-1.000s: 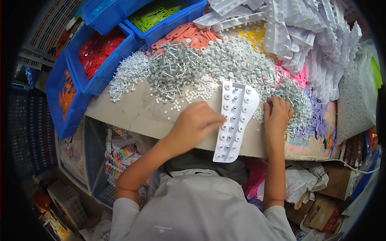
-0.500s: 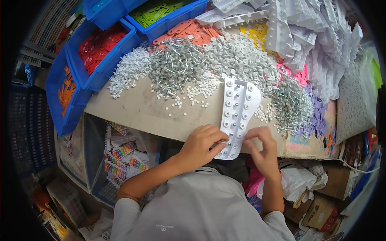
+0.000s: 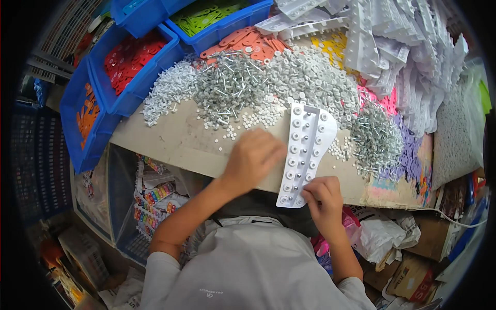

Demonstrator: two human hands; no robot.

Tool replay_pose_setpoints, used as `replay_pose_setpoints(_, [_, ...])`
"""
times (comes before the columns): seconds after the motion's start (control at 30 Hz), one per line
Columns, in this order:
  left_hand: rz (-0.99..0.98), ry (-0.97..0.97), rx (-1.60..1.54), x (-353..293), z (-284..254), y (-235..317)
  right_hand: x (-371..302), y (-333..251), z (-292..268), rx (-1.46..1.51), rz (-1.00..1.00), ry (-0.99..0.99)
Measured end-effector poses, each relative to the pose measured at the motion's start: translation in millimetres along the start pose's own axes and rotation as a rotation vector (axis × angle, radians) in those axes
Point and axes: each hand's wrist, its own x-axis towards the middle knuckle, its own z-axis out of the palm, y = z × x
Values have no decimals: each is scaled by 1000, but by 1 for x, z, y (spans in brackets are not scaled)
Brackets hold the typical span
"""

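A white moulded plastic piece [image 3: 312, 155] hangs partly over the table's front edge. It is wavy along its right side, with two rows of ringed washers and a middle channel of small metal studs. My right hand [image 3: 324, 201] has its fingers curled and pressed together at the piece's lower right edge, gripping it there. Left of the piece, my left hand [image 3: 254, 159] is over the front of the table, smeared by motion. Its fingertips are too blurred to show a hold. Small white discs [image 3: 261, 119] lie scattered beyond it.
Heaps of metal pins [image 3: 230, 80], white plugs [image 3: 168, 85] and grey-white washers [image 3: 310, 77] cover the table [image 3: 170, 139]. Blue bins [image 3: 137, 103] with coloured parts stand at the left. White mouldings [image 3: 392, 36] are stacked far right, near a clear bag of grey pellets [image 3: 454, 129].
My left hand has left the lower end of the white piece and moved up and left. My right hand has come down onto the piece's lower right edge.
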Motion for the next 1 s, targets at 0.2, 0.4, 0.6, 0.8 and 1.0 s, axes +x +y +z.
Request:
replay_pose_setpoints(0.2, [-21,133,287,63,-5,-38,-12,9,6,61,-3,83])
replay_pose_setpoints(0.4, [23,-37,338,79,12,-57,-2,8,-8,206,127,-78])
replay_pose_setpoints(0.6, [35,-54,363,82,17,-60,1,-1,-4,49,40,-47])
replay_pose_setpoints(0.8, [28,20,357,80,3,-51,9,-1,-10,-24,-74,-78])
replay_pose_setpoints(1.0, [-112,79,152,47,-27,-13,37,31,-31,-103,82,131])
